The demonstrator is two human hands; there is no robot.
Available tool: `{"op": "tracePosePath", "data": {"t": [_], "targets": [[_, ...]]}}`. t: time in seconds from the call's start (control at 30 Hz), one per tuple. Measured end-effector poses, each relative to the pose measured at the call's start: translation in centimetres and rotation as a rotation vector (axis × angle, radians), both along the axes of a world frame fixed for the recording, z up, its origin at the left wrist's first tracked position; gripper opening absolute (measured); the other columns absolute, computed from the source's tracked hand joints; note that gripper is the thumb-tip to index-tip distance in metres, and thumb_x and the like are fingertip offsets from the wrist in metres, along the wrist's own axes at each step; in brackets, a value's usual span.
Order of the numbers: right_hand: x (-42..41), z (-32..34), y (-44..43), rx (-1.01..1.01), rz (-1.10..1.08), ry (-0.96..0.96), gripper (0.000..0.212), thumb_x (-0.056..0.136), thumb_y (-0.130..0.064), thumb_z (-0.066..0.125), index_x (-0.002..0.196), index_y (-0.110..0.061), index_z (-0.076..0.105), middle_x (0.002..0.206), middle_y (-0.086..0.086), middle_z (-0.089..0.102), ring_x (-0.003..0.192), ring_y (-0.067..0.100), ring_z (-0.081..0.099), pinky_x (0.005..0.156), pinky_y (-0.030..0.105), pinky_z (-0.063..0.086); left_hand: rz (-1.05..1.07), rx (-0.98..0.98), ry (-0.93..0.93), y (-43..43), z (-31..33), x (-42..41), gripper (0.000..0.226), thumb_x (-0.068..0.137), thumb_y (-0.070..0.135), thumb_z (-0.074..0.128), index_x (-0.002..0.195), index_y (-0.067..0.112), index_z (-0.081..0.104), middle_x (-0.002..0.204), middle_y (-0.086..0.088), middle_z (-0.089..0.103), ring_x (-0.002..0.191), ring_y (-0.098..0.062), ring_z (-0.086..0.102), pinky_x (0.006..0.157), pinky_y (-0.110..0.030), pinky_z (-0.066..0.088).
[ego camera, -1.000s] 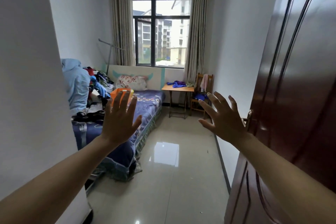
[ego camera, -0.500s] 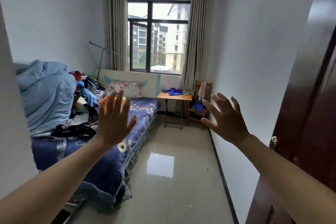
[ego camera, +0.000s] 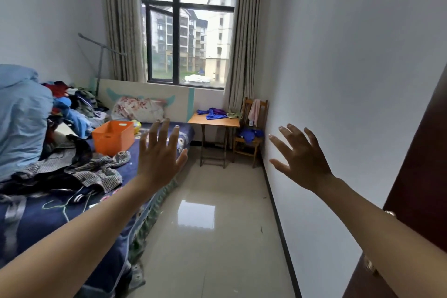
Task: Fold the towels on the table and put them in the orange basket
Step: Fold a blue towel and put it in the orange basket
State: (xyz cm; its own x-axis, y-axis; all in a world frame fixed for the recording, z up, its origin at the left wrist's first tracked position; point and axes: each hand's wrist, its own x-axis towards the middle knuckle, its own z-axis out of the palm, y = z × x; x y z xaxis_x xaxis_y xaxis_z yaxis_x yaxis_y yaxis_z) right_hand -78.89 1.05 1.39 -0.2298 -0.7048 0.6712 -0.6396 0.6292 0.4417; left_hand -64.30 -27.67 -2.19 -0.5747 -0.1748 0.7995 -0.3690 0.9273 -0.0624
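An orange basket [ego camera: 113, 137] stands on the bed at the left, among clothes. Far back under the window is a small wooden table [ego camera: 214, 122] with crumpled blue towels [ego camera: 212, 113] and a pale green one [ego camera: 234, 113] on it. My left hand [ego camera: 160, 156] is raised in front of me, fingers spread, holding nothing. To its right, near the white wall, my right hand [ego camera: 301, 157] is also raised with fingers apart and empty. Both hands are far from the table and the basket.
A bed [ego camera: 72, 205] with a dark blue cover and heaps of clothes fills the left side. A wooden chair [ego camera: 251, 133] with a pink cloth and blue cloth stands beside the table. A brown door [ego camera: 416, 191] is at the right. Tiled floor [ego camera: 208, 237] runs ahead.
The view has moved forward into the room past the left wall and the door. The orange basket, earlier hidden behind my left hand, now shows fully. Both hands stay raised and spread.
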Motion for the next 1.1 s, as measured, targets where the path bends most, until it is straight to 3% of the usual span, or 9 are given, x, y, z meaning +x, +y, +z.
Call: {"op": "tracePosePath", "data": {"t": [0.1,0.2,0.3,0.43,0.7,0.9,0.97,1.1], "targets": [[-5.6,0.7,-1.6,-0.014,0.012,0.007,0.056,0.081,-0.047,0.037,0.111,-0.011,0.067,0.112,0.019,0.066,0.105,0.036,0.064,0.087,0.055,0.047,0.005,-0.026,0.025,-1.1,1.0,-5.4,0.052,0.079,0.04,0.038,0.117,0.006,0.046,0.127,-0.025,0.054,0.118,-0.034,0.034,0.09,-0.049,0.043],[-10.2,0.8,-4.1,-0.056,0.07,0.017,0.054,0.08,-0.046,0.039,0.114,-0.012,0.062,0.11,0.019,0.066,0.104,0.036,0.064,0.086,0.055,0.048,0.016,-0.049,0.066,-2.7,1.4,-9.4,0.05,0.079,0.038,0.039,0.117,0.007,0.046,0.127,-0.025,0.054,0.118,-0.033,0.034,0.091,-0.045,0.028],[-14.7,-0.3,-7.5,-0.066,0.132,0.011,0.049,0.079,-0.046,0.049,0.118,-0.016,0.047,0.113,0.017,0.066,0.106,0.035,0.063,0.087,0.054,0.047,0.024,-0.049,0.037,-5.1,0.6,-13.0,0.051,0.079,0.04,0.038,0.116,0.006,0.047,0.126,-0.024,0.055,0.119,-0.032,0.034,0.092,-0.048,0.04],[-21.3,-2.0,-12.4,-0.058,0.196,-0.032,0.063,0.069,-0.039,0.075,0.12,-0.014,0.047,0.116,0.019,0.064,0.109,0.038,0.061,0.089,0.056,0.045,0.046,0.005,-0.017,-9.4,-0.7,-17.6,0.053,0.077,0.041,0.037,0.116,0.006,0.046,0.125,-0.023,0.056,0.117,-0.031,0.034,0.085,-0.057,0.045],[-33.4,-2.4,-22.2,-0.035,0.169,-0.06,0.051,0.078,-0.043,0.053,0.121,-0.017,0.044,0.117,0.017,0.064,0.11,0.036,0.06,0.089,0.049,0.048,0.07,0.09,-0.024,-20.4,-1.5,-29.2,0.054,0.077,0.042,0.036,0.117,0.006,0.045,0.125,-0.022,0.055,0.117,-0.032,0.033,0.082,-0.059,0.046],[-42.7,-2.3,-26.2,-0.097,0.144,-0.077,0.048,0.083,-0.045,0.04,0.121,-0.016,0.044,0.117,0.018,0.063,0.115,0.029,0.041,0.089,0.049,0.049,0.029,0.081,0.0,-25.2,-1.5,-40.3,0.051,0.077,0.038,0.038,0.115,0.006,0.049,0.123,-0.021,0.058,0.116,-0.032,0.035,0.081,-0.054,0.048],[-46.1,-3.0,-27.1,-0.081,0.128,-0.084,0.047,0.086,-0.047,0.037,0.121,-0.016,0.044,0.117,0.018,0.063,0.115,0.029,0.042,0.089,0.048,0.049,-0.006,0.082,-0.011,-26.2,-2.4,-44.5,0.05,0.078,0.038,0.037,0.116,0.009,0.045,0.124,-0.021,0.058,0.117,-0.032,0.036,0.084,-0.053,0.047],[-53.2,-3.8,-28.3,-0.05,0.098,-0.096,0.053,0.096,-0.05,0.013,0.121,-0.016,0.044,0.115,0.018,0.064,0.109,0.035,0.059,0.087,0.046,0.05,-0.033,0.052,-0.022,-27.7,-3.8,-52.8,0.051,0.08,0.041,0.037,0.116,0.007,0.051,0.125,-0.02,0.058,0.119,-0.032,0.036,0.089,-0.046,0.041]]}}
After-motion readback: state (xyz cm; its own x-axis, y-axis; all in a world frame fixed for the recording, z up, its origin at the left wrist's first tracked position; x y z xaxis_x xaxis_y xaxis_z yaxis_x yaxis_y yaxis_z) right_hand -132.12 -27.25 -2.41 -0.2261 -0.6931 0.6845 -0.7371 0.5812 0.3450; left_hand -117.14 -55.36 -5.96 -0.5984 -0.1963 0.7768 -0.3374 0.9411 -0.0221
